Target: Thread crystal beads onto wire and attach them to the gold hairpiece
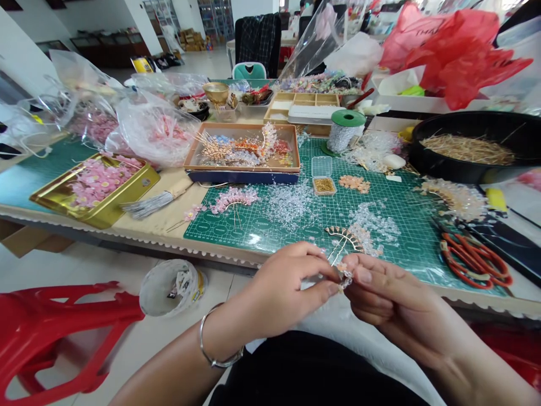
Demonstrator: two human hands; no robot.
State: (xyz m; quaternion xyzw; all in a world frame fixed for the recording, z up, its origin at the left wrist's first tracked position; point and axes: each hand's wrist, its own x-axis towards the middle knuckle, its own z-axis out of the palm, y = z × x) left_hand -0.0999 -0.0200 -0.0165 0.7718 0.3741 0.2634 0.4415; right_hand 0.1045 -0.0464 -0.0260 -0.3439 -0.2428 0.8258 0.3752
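My left hand (287, 285) and my right hand (386, 299) meet just below the table's front edge, over my lap. Both pinch a small clear beaded piece (344, 277) on thin wire between thumb and fingertips. My left wrist wears a silver bangle (211, 352). Just beyond the fingers, a gold hair comb (344, 239) with clear beads lies on the green cutting mat (296, 225). Loose clear beads (291, 203) are scattered over the mat.
A gold tin of pink flowers (95, 186) stands at the left. A wooden tray of beaded hairpins (245, 149) sits at the back, with a wire spool (344, 131) beside it. Red-handled scissors (475, 262) lie at the right, before a black bowl (473, 146). A red stool (51, 332) and a white cup (171, 287) are on the floor.
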